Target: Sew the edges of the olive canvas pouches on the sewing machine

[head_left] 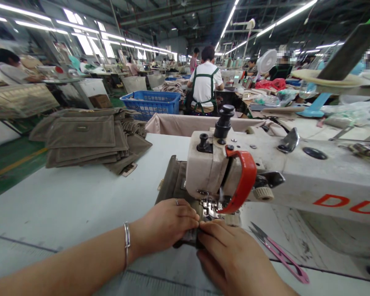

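A brown-grey fabric panel [172,177] with a small label lies under the needle area of a white sewing machine [200,162] with a red guard. Over the panel's near part, my left hand [169,220] has its fingers curled and pressed together, gripping the cloth left of the presser foot [208,209]. Just in front of the foot, my right hand [231,248] pinches the panel's near right edge. The two hands' fingertips almost meet there. Beneath the fingers the cloth is partly hidden. Pink-handled thread snips [280,255] lie right of my right hand.
Stacked brown-grey fabric panels [83,135] rest at the table's far left. Beyond the machine is a pink cloth-lined bin [172,123], with a blue crate [154,102] behind it. A person [207,82] sits facing away. A light-blue stand [316,105] is at the right.
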Demonstrator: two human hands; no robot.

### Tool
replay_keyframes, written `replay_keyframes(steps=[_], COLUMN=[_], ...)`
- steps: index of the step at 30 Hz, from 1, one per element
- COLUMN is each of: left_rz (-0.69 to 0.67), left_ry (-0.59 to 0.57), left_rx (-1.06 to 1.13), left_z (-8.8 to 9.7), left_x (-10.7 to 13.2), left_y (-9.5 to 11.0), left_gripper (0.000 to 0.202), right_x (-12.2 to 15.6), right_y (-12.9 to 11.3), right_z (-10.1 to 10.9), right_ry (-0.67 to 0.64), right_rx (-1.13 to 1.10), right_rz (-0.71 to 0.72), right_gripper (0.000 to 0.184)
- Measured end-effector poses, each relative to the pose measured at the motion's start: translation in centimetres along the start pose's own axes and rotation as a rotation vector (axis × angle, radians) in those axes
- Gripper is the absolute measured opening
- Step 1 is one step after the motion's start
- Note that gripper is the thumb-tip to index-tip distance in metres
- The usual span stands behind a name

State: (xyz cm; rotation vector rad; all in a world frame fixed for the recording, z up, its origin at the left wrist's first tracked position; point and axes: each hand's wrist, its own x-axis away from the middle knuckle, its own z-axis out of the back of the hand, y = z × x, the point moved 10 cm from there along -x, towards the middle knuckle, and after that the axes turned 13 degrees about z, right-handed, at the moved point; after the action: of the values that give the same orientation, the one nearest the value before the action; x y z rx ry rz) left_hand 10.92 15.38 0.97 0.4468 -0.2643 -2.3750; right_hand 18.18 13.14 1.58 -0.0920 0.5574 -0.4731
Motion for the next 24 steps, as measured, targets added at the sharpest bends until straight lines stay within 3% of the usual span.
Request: replay_keyframes(steps=[8, 16, 24], left_rz=[0.114, 0.174, 0.198], left_ry=[-0.032, 0.054, 0.056], left_rx=[0.013, -0.018, -0.035], left_z=[0.5, 0.9, 0.0], left_x=[-2.1, -2.9, -2.9], left_y=[-2.1, -3.9, -4.8], left_gripper=[0.021, 0.016, 0.017], right_x=[0.3, -0.1, -0.3], right_y=[0.8, 0.7, 1.0], right_z=[-0.3, 0.6, 0.2], right_ry=[0.047, 0.131, 0.088], right_rx=[0.032, 0.01, -0.052], right_rz=[-0.016, 0.018, -0.017], right_gripper=[0.028, 0.025, 0.026])
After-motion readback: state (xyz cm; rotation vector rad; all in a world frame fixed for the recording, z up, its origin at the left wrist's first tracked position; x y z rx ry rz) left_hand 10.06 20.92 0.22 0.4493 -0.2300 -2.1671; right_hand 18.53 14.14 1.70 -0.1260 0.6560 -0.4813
